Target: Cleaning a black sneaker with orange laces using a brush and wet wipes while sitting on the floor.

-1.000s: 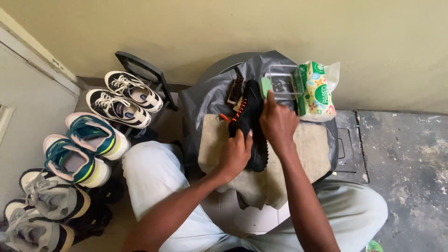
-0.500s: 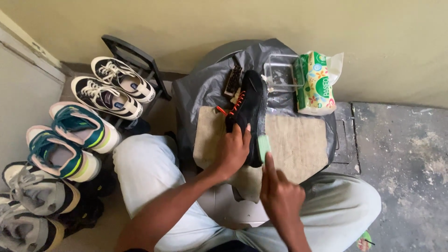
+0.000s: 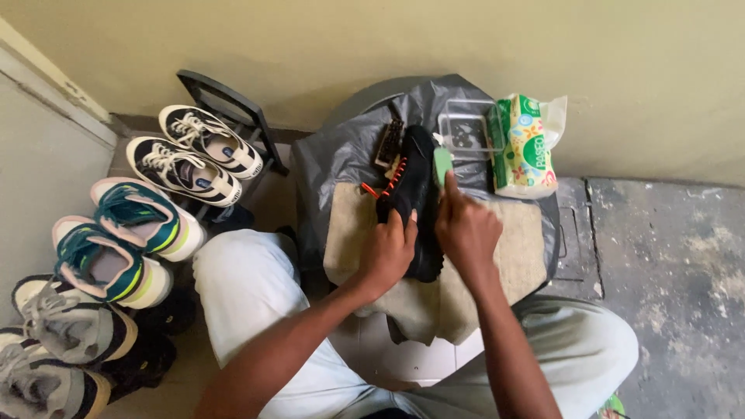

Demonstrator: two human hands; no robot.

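Note:
A black shoe [image 3: 412,180] with orange laces lies on a beige cloth [image 3: 518,242] spread over my lap and a black plastic sheet [image 3: 341,151]. My left hand [image 3: 389,250] grips the shoe's near end from the left. Against the shoe's right side, my right hand [image 3: 466,226] holds a small light-green brush [image 3: 441,164].
A dark brush [image 3: 389,144] lies beside the shoe's toe. A clear plastic box [image 3: 464,130] and a green tissue pack [image 3: 524,144] sit at the back right. Several pairs of sneakers [image 3: 140,225] line the floor on the left, by a black rack [image 3: 233,109].
My right hand pulled the green brush down along the shoe toward me, then moved back up to the shoe's right side near the toe. The left hand stayed on the shoe.

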